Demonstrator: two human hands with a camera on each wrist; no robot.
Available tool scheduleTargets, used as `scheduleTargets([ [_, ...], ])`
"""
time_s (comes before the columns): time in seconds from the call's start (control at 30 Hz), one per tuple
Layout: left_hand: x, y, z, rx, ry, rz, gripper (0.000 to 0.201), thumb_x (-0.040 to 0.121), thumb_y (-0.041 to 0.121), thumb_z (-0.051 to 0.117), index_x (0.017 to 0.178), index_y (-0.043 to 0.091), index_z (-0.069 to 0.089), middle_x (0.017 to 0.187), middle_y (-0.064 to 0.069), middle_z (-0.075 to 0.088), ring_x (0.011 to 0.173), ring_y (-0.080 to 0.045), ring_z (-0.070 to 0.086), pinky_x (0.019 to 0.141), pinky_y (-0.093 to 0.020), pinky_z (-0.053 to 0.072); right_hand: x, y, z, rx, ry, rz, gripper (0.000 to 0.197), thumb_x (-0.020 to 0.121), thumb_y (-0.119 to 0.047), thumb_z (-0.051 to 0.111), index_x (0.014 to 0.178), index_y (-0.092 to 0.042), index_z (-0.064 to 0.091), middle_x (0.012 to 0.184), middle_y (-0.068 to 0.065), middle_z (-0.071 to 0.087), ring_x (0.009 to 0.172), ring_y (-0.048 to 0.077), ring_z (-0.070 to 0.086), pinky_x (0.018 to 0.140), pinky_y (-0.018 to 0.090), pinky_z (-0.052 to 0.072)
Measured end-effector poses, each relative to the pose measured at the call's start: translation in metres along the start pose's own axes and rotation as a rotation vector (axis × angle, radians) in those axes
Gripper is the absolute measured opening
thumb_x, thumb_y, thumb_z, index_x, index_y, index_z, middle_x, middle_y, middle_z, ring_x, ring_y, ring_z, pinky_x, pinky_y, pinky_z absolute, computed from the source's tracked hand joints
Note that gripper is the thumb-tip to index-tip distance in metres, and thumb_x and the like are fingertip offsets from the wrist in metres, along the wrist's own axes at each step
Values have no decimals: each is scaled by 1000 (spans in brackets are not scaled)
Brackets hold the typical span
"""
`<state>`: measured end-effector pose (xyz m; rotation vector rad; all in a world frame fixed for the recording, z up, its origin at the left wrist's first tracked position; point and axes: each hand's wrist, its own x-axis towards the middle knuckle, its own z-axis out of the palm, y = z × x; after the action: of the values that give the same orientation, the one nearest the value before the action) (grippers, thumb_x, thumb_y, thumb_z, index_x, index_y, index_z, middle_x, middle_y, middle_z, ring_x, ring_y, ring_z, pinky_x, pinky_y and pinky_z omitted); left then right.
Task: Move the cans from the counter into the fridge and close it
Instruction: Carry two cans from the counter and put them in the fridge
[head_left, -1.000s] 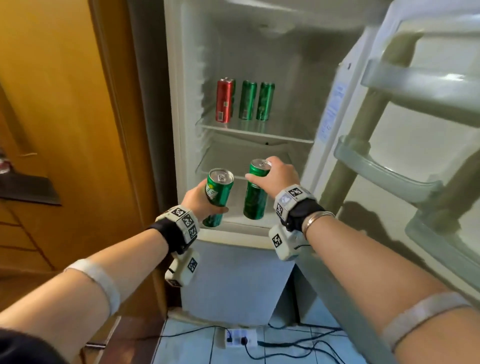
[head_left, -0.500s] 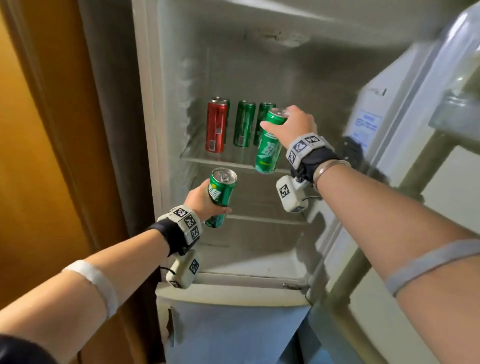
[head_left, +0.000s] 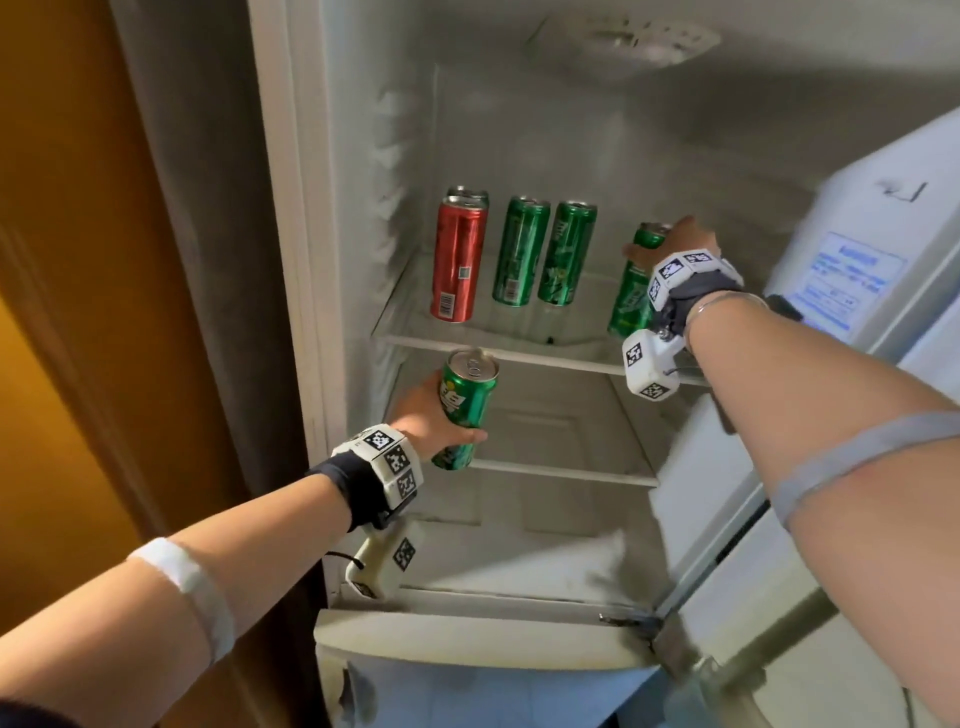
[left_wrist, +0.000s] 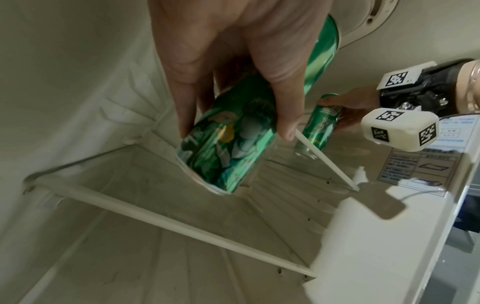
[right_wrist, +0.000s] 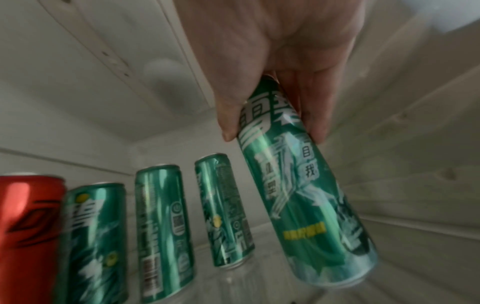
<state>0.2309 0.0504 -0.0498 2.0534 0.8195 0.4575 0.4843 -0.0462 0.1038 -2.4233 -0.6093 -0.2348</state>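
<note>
The fridge stands open. My right hand (head_left: 670, 244) grips a green can (head_left: 631, 291) by its top, low over the right side of the glass top shelf (head_left: 519, 343); the right wrist view shows this tilted can (right_wrist: 303, 201) just above the shelf. My left hand (head_left: 426, 421) holds a second green can (head_left: 465, 405) around its body, below the top shelf's front edge on the left. On the shelf stand a red can (head_left: 457, 260), another can behind it, and two green cans (head_left: 543, 254).
The open fridge door (head_left: 857, 291) stands at the right beside my right forearm. A lower shelf (head_left: 561, 473) lies below the left-hand can. A wooden panel (head_left: 78, 260) runs along the fridge's left side. The lower compartment door (head_left: 467, 654) is shut.
My right hand has carried its can rightward and down over the right part of the top shelf. The left hand with its can has risen slightly toward the shelf. The view has come closer.
</note>
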Motion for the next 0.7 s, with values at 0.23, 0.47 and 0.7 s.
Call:
scheduleTargets([
  [0.23, 14, 1, 9, 24, -16, -18, 75, 62, 24, 84, 126, 17, 45, 125, -3, 60, 117, -23, 55, 102, -34, 42, 17, 10, 15, 18, 8, 22, 66, 83, -39, 68, 133, -5, 42, 133, 17, 53, 120, 34, 53, 94, 38, 45],
  [0.47, 15, 11, 14, 43, -35, 8, 73, 64, 24, 82, 126, 17, 45, 127, -3, 59, 118, -23, 55, 98, -32, 41, 4, -5, 24, -250, 80, -199, 50, 84, -34, 60, 129, -16, 49, 145, 11, 33, 135, 37, 27, 113, 47, 21],
  [0.7, 16, 22, 13, 67, -7, -2, 70, 66, 21, 82, 126, 12, 46, 129, -7, 57, 120, -25, 54, 98, -30, 40, -63, -49, 36, -130, -176, -431, 31, 97, -29, 43, 109, -13, 67, 114, 7, 66, 105, 25, 61, 88, 29, 48],
])
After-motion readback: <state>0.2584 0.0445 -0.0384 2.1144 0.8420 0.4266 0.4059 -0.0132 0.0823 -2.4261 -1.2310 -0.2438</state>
